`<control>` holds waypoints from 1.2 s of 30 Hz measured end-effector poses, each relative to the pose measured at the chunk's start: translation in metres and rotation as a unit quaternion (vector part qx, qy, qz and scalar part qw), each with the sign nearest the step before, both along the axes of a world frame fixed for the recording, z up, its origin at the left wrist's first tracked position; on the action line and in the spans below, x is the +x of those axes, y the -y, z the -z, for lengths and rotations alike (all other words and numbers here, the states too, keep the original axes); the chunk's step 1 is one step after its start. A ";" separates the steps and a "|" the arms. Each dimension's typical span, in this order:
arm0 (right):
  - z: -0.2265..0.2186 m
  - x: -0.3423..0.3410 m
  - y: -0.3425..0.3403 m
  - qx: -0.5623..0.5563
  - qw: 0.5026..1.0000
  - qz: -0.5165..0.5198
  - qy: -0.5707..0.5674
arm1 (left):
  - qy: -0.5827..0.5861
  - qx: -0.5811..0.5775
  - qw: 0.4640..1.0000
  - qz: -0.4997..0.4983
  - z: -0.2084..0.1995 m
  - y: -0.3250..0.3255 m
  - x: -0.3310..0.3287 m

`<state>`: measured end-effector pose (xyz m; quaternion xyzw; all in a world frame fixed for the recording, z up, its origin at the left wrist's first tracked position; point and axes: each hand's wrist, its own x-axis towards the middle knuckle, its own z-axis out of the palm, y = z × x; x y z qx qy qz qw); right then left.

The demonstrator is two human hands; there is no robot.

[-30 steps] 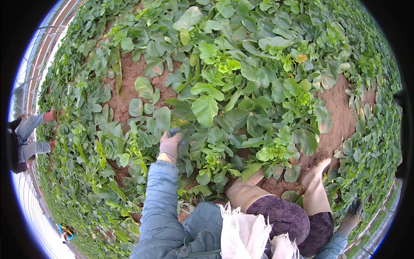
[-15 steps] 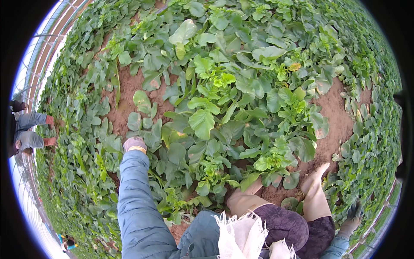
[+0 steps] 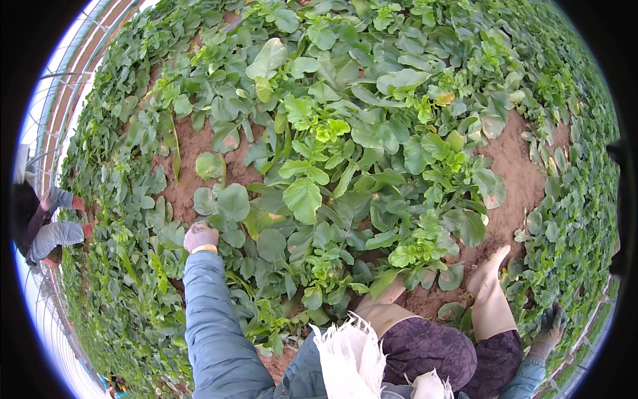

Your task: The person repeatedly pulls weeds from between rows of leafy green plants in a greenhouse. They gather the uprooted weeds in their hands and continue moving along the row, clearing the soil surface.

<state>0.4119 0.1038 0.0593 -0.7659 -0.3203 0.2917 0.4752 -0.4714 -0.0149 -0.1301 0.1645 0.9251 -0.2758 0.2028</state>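
Note:
My left hand, in a pale pink glove, reaches forward into the leaves left of the middle. It is closed round the base of a leafy green plant, whose broad leaves stand up just beyond the knuckles; its fingertips and the stems are hidden. My right hand, in a grey glove with darker fingers, is low at the far right among the plants. Its fingers are apart, with nothing seen in them.
Dense green plants surround me, with bare brown soil between them. My legs are bent close to the plants. A white fringed scarf hangs in front of me. Another person bends at the far left, beside a curved frame.
My left hand has shifted slightly left and down, and the leaves beside it have tilted and moved. My right hand stays nearly in place. The other person at the left has bent lower.

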 end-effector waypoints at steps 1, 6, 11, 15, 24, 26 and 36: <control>0.001 0.000 -0.001 0.009 1.000 -0.020 0.003 | -0.004 0.030 1.000 -0.004 -0.009 0.003 0.001; 0.006 0.007 -0.001 0.006 1.000 0.002 -0.011 | -0.033 0.111 0.993 -0.033 -0.023 0.026 -0.010; 0.006 0.015 0.006 0.019 1.000 0.016 -0.017 | -0.046 0.272 0.955 -0.109 0.002 0.061 -0.038; 0.002 0.010 0.010 0.042 0.999 0.008 -0.022 | -0.056 0.390 0.910 -0.132 0.005 0.093 -0.025; 0.000 0.013 0.012 0.036 0.998 -0.043 0.003 | -0.083 0.482 0.871 -0.043 -0.102 -0.025 -0.002; -0.001 0.005 0.012 0.057 0.996 -0.067 0.012 | 0.109 0.665 0.733 -0.094 -0.124 -0.059 0.023; -0.015 -0.216 -0.051 -0.004 0.853 -0.479 -0.210 | 0.209 0.585 0.739 0.261 -0.144 -0.127 0.363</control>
